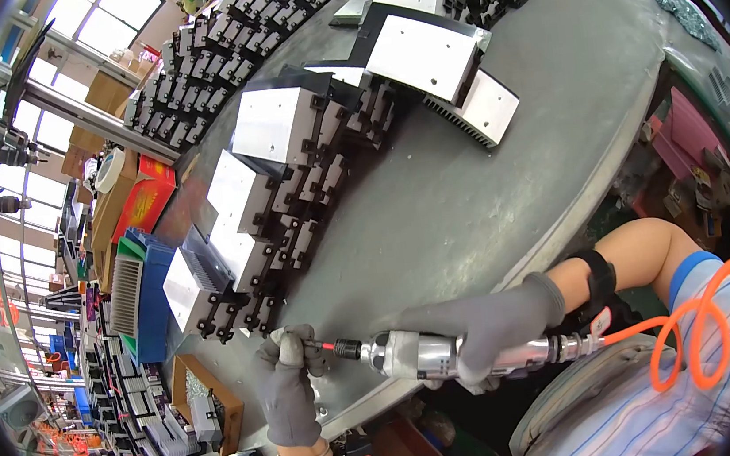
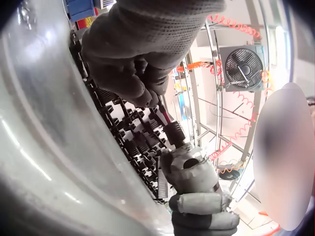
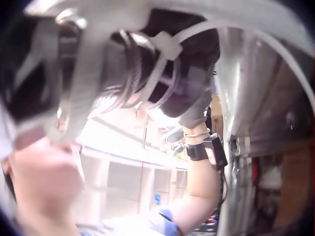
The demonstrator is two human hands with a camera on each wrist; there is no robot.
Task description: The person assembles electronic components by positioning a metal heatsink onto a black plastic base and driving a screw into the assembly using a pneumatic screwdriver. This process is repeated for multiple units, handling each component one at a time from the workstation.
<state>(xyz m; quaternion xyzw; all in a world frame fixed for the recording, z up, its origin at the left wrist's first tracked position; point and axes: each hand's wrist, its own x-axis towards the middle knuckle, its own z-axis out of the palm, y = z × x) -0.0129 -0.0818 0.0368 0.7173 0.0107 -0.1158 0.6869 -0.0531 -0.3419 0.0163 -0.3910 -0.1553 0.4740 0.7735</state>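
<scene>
In the head view my gloved right hand grips a silver air screwdriver, lying nearly level with its bit toward the left. An orange coiled hose runs from its rear end. My gloved left hand pinches the tip of the red bit, thumb and fingers together. From the left wrist, the same red bit reaches into those fingertips; whether a small screw sits there I cannot tell. Both hands are over the table's near edge. A row of finned heat sinks with black clips stands just beyond the left hand.
More heat sinks lie stacked across the grey table, and many line its far side. A blue bin and a cardboard box stand at the left. A bag of small parts lies at the far right.
</scene>
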